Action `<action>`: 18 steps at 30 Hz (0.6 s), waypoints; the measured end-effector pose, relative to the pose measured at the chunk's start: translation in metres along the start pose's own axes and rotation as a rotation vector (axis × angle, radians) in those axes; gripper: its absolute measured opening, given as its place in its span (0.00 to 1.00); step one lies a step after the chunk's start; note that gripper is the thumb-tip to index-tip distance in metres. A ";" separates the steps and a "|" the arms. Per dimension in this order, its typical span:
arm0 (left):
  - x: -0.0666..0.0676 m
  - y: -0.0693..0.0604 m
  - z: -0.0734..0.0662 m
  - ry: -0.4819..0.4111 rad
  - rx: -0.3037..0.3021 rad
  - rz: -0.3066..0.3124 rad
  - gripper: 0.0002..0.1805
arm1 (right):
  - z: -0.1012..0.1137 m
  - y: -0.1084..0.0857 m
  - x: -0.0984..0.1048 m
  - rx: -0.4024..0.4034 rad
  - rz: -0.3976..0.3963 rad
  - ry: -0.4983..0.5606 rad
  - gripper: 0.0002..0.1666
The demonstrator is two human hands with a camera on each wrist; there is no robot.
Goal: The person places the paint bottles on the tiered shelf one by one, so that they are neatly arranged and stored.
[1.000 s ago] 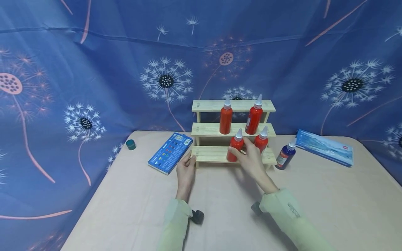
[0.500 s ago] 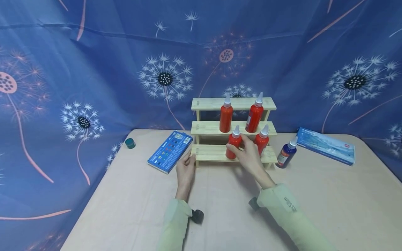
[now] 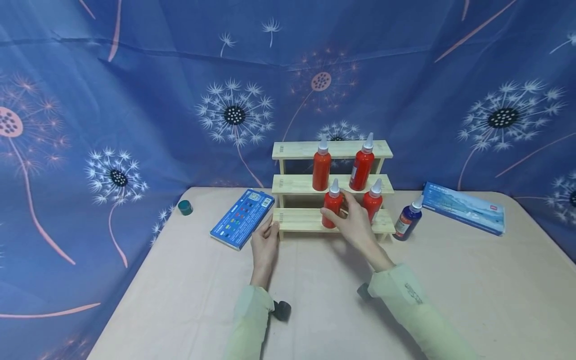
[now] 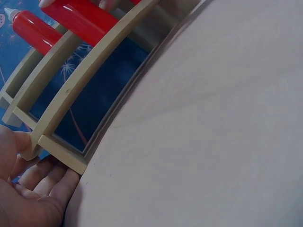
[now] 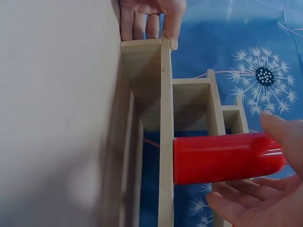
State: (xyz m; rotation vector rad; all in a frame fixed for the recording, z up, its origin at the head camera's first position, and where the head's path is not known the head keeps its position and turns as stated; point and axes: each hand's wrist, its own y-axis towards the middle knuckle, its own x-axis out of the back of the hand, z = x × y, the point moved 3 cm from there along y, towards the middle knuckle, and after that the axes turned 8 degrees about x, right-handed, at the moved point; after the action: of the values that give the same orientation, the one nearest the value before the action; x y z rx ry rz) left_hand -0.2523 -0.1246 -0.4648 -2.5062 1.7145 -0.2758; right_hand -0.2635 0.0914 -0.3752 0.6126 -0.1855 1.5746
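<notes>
A three-tier wooden shelf rack [image 3: 297,220] stands on the table. My left hand [image 3: 264,245] grips its left end, thumb on the lowest board and fingers against the leg in the left wrist view. Around a red paint bottle [image 3: 332,204] upright on the lowest board is my right hand [image 3: 357,227]. In the right wrist view its thumb and fingers [image 5: 227,205] are spread on either side of the bottle, seemingly apart from it. Another red bottle [image 3: 372,201] stands to the right, partly behind this hand. Two more red bottles, left [image 3: 321,170] and right [image 3: 362,169], stand on the middle board.
A dark blue paint bottle [image 3: 407,221] stands on the table right of the rack. A pale blue box [image 3: 463,207] lies behind it. Left of the rack are a flat blue box [image 3: 243,218] and a small green jar [image 3: 185,207]. A patterned blue cloth [image 3: 180,100] hangs behind.
The front-left red bottle has shifted slightly left along the lowest board with my right hand. That hand's fingers have since loosened around it. My left hand stays at the rack's end.
</notes>
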 end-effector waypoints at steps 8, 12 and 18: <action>-0.001 0.000 0.000 -0.002 0.004 0.003 0.23 | 0.007 -0.011 0.013 0.051 -0.024 0.059 0.49; 0.000 0.000 0.001 0.011 0.007 0.001 0.23 | 0.018 -0.019 0.021 0.099 -0.043 0.070 0.49; 0.001 0.000 0.001 0.016 -0.002 0.001 0.24 | 0.037 -0.035 0.039 0.164 -0.068 0.090 0.48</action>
State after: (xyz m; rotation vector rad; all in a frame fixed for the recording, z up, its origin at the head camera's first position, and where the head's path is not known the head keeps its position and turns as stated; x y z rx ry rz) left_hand -0.2518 -0.1253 -0.4656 -2.5112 1.7227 -0.2947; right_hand -0.2193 0.1115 -0.3334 0.6671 0.0325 1.5575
